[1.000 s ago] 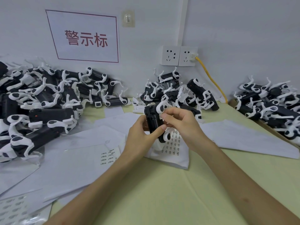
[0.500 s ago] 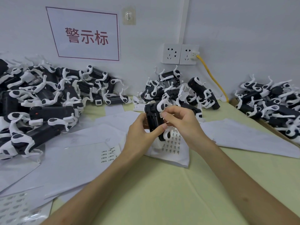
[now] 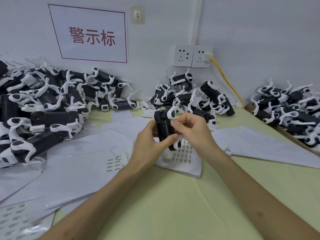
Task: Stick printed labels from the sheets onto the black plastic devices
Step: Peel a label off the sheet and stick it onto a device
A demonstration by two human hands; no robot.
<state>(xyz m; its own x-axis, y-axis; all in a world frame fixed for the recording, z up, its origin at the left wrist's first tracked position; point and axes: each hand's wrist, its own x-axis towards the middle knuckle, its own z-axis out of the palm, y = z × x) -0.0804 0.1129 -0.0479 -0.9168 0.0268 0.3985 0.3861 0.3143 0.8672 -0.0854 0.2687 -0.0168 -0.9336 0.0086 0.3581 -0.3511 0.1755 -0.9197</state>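
Standing upright between both hands (image 3: 173,134) — black device (image 3: 163,129)

The left hand (image 3: 149,141) grips the lower body of an upright black device (image 3: 162,125) and the right hand (image 3: 192,129) pinches its upper side, both hands above a label sheet (image 3: 183,158) on the pale green surface (image 3: 173,205). A left pile (image 3: 43,108), middle pile (image 3: 190,96) and right pile (image 3: 290,108) of similar devices lie behind

Pretty even, soft indoor light with only faint shadows, slightly cool cast, sharp in the middle but the wide-angle lens bends and softens the edges a bit.
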